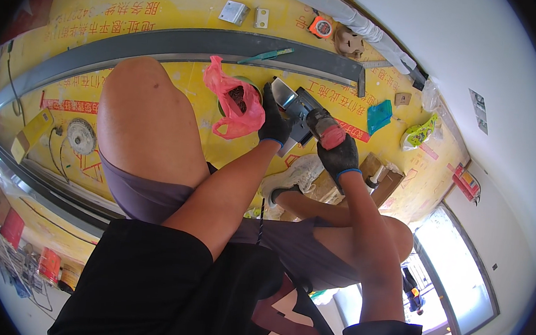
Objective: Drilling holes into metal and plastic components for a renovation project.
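Both hands wear black gloves with blue cuffs. In my left hand (pixel 276 123) is a shiny metal bracket (pixel 282 94), its fingers closed along the left edge. My right hand (pixel 340 155) is wrapped round a red and black power drill (pixel 326 129), whose front points at the dark metal part beside the bracket. The drill's tip and its contact point are hidden. Just left of my left hand, an open pink plastic bag (pixel 252 113) holds a heap of small dark pieces, probably screws.
Beyond the hands, a long grey metal profile (pixel 189 45) crosses the yellow-sheeted floor with a teal tool (pixel 267 56) on it. Farther off lie metal brackets (pixel 235 12) and an orange tape measure (pixel 320 27). A cardboard box (pixel 388 180) stands right of my shoe; a cutting disc (pixel 82 136) lies left.
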Available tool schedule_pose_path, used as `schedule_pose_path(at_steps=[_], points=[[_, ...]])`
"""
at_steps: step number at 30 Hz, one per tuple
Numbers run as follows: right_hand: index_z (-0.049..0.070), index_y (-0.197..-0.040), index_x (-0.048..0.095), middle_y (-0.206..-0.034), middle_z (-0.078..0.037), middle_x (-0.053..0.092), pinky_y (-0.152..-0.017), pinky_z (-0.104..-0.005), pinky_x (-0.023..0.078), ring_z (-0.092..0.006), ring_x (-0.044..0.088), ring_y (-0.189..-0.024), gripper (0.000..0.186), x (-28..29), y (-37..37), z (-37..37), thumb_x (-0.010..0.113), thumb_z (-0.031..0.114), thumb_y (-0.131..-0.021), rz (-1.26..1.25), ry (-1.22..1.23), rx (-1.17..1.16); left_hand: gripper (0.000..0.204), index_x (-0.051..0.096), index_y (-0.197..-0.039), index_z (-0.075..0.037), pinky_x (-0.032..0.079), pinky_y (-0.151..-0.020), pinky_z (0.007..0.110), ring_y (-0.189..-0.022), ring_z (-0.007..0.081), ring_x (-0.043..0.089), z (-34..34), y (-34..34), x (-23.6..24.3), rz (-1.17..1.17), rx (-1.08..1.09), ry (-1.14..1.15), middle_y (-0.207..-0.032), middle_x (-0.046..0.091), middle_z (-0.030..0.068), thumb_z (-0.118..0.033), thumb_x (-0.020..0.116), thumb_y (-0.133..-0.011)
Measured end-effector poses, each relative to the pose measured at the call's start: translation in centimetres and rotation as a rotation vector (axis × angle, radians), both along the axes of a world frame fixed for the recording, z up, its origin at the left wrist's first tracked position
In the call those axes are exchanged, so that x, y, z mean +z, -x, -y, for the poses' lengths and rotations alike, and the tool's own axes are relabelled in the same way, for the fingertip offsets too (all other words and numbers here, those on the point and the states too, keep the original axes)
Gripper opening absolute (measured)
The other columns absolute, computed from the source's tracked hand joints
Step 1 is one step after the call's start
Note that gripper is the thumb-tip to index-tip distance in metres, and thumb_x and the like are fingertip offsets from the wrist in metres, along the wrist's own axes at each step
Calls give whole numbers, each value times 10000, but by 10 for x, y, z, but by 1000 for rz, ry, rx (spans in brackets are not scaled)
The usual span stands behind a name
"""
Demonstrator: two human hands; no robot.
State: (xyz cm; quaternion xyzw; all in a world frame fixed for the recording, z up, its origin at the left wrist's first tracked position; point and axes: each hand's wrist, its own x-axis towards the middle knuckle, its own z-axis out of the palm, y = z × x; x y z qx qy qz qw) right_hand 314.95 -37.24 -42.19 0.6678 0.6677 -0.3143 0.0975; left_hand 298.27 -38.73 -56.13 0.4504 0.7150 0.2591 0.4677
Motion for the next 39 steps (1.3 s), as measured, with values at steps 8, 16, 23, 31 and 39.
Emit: schedule_pose_path(at_steps=[8, 16, 23, 31, 39], points=[[137, -1087, 693, -1003, -198, 726, -836, -508, 550, -415, 683, -943, 275, 1, 2, -1, 609, 283, -869, 18, 30, -10, 1257, 131, -1605, -9, 369, -1171, 432, -1410, 382, 450, -1, 0, 0, 11, 41, -21, -1549, 418, 235, -248, 921, -658], [141, -1082, 696, -1010, -198, 725, -838, -503, 552, -413, 684, -943, 270, -1, -2, 0, 601, 285, -873, 11, 13, 20, 1257, 132, -1608, -29, 385, -1156, 438, -1393, 385, 466, -1, -1, 5, 14, 46, -12, -1535, 432, 236, -238, 923, -653], [134, -1014, 704, -964, -200, 725, -812, -509, 550, -414, 685, -911, 240, 2, 1, 0, 601, 291, -865, 10, 2, -23, 1249, 138, -1605, -27, 379, -1160, 438, -1396, 389, 461, -2, 0, 5, 12, 46, -23, -1528, 436, 240, -238, 920, -654], [132, -997, 707, -948, -200, 726, -810, -515, 548, -416, 686, -905, 242, -2, -3, 2, 601, 304, -863, 53, 10, 37, 1198, 170, -1594, -12, 369, -1167, 435, -1403, 391, 454, -3, -1, 2, 26, 65, -31, -1521, 439, 247, -249, 904, -678], [127, -997, 708, -958, -203, 725, -820, -508, 549, -415, 683, -921, 251, -3, -5, 2, 619, 309, -849, 46, 27, 18, 1224, 183, -1594, -31, 374, -1166, 433, -1401, 387, 456, -5, -1, 9, 92, 86, 10, -1518, 448, 239, -192, 923, -633]])
